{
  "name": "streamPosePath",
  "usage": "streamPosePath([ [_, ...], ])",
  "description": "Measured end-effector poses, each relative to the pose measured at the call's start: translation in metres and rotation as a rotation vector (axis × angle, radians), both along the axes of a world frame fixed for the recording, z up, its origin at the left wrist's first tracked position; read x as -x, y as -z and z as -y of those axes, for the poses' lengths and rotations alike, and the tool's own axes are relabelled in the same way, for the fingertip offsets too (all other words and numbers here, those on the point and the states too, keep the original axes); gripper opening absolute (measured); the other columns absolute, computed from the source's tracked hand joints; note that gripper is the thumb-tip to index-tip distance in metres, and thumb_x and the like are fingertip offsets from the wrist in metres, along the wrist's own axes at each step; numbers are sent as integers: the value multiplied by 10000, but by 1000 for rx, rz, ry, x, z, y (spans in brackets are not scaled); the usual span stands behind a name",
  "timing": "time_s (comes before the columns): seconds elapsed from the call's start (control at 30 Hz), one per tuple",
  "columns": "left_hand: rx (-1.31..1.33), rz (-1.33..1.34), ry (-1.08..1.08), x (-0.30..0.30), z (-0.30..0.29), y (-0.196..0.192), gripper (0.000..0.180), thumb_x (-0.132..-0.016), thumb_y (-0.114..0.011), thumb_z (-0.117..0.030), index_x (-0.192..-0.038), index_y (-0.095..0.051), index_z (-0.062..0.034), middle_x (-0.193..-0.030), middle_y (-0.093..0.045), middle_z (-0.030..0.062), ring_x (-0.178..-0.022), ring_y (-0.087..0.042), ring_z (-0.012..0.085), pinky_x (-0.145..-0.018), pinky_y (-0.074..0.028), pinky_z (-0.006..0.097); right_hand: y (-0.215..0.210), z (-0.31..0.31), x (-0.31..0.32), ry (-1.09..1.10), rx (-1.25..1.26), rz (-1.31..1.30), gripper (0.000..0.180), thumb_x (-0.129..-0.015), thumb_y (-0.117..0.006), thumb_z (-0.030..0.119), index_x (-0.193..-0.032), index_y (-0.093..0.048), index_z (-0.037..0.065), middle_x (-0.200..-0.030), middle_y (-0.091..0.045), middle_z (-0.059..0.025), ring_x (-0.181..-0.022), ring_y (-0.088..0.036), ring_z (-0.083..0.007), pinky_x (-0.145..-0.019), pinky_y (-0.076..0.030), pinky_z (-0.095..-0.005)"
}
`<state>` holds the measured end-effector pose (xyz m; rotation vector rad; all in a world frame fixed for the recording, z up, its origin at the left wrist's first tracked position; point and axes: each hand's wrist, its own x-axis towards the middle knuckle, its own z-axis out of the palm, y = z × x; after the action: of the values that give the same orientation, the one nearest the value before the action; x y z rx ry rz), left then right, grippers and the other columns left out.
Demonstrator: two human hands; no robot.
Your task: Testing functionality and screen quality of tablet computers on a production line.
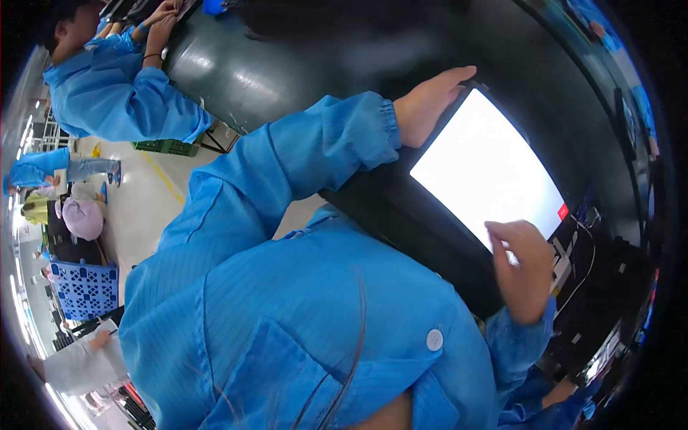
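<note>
A tablet with a bright, nearly white screen and a small red patch near one corner is tilted over the dark table. My left hand grips its upper left edge, though most of those fingers are hidden behind it. Over the lower edge of the screen is my right hand, a little blurred, with bent fingers and a gap between thumb and forefinger. I see nothing held in it. Whether its fingertips touch the glass, I cannot tell. Blue sleeves cover both my arms.
The dark table stretches away ahead of me. A white cable lies right of the tablet. At the upper left a person in blue works at the same table. Farther left are a blue plastic basket and a green crate.
</note>
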<state>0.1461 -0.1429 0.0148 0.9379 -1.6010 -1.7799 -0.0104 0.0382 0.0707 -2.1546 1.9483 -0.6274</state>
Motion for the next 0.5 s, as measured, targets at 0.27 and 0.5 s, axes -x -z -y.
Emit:
streamPosePath([
  [0.27,-479,-200,-113,0,-7,-27,378,-914,-372,-81,-1279,-324,9,-1269,-409,194,-1110,-460,311,-968,-353,295,-5,58,43,-166,-145,995,519,-890,-379,409,-1280,-391,68,-1261,-435,-151,-929,-583,-207,-609,-478,-241],
  [0.5,-322,-33,-165,6,-2,-16,363,-929,-352,-128,-1272,-347,-9,-1259,-434,161,-1097,-474,274,-961,-358,271,-4,38,108,351,-126,1659,548,-919,-270,443,-1267,-406,42,-1278,-427,-162,-1071,-522,-247,-626,-465,-218],
])
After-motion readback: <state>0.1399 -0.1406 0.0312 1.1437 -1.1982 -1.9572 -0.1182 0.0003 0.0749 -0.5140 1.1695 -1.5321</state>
